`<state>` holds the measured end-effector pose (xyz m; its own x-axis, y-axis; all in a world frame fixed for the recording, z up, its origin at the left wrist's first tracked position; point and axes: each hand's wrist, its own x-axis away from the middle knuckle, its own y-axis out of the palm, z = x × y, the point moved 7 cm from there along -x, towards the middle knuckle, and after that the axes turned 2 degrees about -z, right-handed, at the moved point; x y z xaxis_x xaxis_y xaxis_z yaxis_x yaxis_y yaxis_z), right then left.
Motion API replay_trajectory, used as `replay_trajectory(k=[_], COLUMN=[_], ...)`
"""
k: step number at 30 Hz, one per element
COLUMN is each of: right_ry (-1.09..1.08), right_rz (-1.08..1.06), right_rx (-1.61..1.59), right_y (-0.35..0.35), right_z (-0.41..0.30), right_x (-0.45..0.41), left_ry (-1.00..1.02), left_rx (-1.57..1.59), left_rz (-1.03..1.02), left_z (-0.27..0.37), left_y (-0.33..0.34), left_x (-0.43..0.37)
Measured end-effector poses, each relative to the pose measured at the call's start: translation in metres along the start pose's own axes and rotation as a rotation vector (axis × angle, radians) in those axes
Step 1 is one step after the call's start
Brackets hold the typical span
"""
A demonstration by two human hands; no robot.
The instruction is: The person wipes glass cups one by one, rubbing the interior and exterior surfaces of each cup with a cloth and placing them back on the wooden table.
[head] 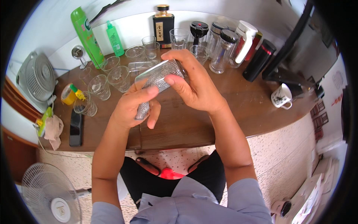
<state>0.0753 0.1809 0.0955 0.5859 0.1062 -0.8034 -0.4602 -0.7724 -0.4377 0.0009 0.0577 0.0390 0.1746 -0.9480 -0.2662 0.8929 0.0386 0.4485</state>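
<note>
Both hands are raised over the brown wooden table [179,126], around a clear see-through piece [151,70] that looks like a glass or box. A silver mesh cloth [162,79] shows against it; whether it lies inside or outside the clear piece I cannot tell. My left hand [131,103] grips the lower end, with a fold of the mesh below its thumb. My right hand [197,84] has thumb and fingers around the upper end. Close behind the hands stand several clear drinking glasses, among them a tumbler [119,79] and a tall glass [179,39].
A green spray can [88,39], green bottle [115,39] and black bottle [163,28] line the back. Flasks, including a black one [259,60], stand right of them, near a white mug [281,96]. At left are a phone [75,128], yellow tape [68,94] and a fan [37,79].
</note>
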Motion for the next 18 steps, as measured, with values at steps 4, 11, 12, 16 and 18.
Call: replay_trajectory(k=[4,11,12,16,18], right_ry=[-0.011,0.737,0.797,0.764,0.645], right_rz=[-0.101,-0.009,-0.047,-0.059,-0.056], right_rx=[-0.077,-0.475,-0.368,-0.379,-0.416], right_y=[0.006,0.008,0.010,0.011,0.011], right_z=[-0.001,0.037,0.040,0.046,0.045], right_x=[-0.001,0.021,0.023,0.024,0.022], left_ry=[0.053,0.351,0.350,0.121,-0.184], left_rx=[0.009,-1.314,-1.446,-0.957,-0.550], left_rz=[0.075,0.222,0.225,0.162,0.162], left_z=[0.000,0.012,0.013,-0.001,-0.018], left_y=[-0.012,-0.002,-0.004,-0.005,-0.009], left_x=[0.002,-0.009,-0.008,-0.012,-0.009])
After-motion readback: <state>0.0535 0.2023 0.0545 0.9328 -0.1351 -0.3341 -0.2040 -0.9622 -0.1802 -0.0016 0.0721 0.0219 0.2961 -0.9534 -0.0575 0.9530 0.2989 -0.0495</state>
